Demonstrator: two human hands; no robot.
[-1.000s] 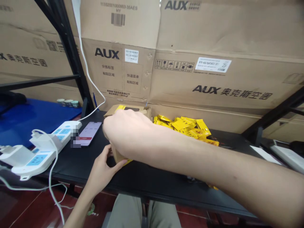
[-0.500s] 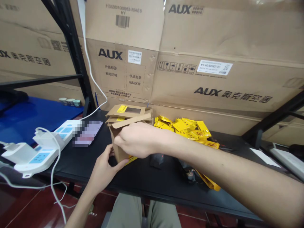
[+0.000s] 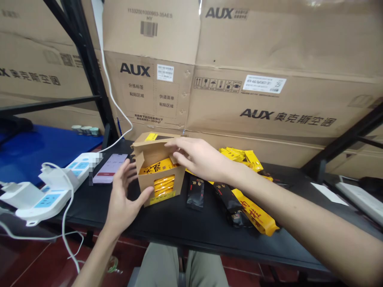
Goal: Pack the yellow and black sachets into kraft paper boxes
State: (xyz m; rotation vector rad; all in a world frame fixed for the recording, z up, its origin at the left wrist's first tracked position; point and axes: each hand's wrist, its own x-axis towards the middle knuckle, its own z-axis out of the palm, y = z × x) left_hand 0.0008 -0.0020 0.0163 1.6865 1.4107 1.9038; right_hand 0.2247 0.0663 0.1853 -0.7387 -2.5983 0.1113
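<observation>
A small kraft-paper box (image 3: 158, 173) stands on the black table (image 3: 185, 231), its front open and its lid flap raised. Inside are yellow sachets (image 3: 164, 185) and a larger yellow packet (image 3: 157, 166). My left hand (image 3: 124, 195) is beside the box with its fingers apart, the thumb at the box's front corner. My right hand (image 3: 194, 153) reaches over the box's right side, fingers spread, holding nothing. Just right of the box lie a black packet (image 3: 195, 193), another black packet (image 3: 229, 203) and a long yellow packet (image 3: 254, 211).
Behind the box lies a heap of yellow sachets (image 3: 241, 159). To the left are a phone (image 3: 109, 168) and a white power strip (image 3: 50, 195) with plugs and cables. Large AUX cardboard cartons (image 3: 239, 79) stand along the back, with black shelf posts and a blue surface (image 3: 44, 149) at left.
My hands have let go of the box, which now stands on the table with its open front showing sachets. My right arm has moved back, uncovering the black and yellow packets.
</observation>
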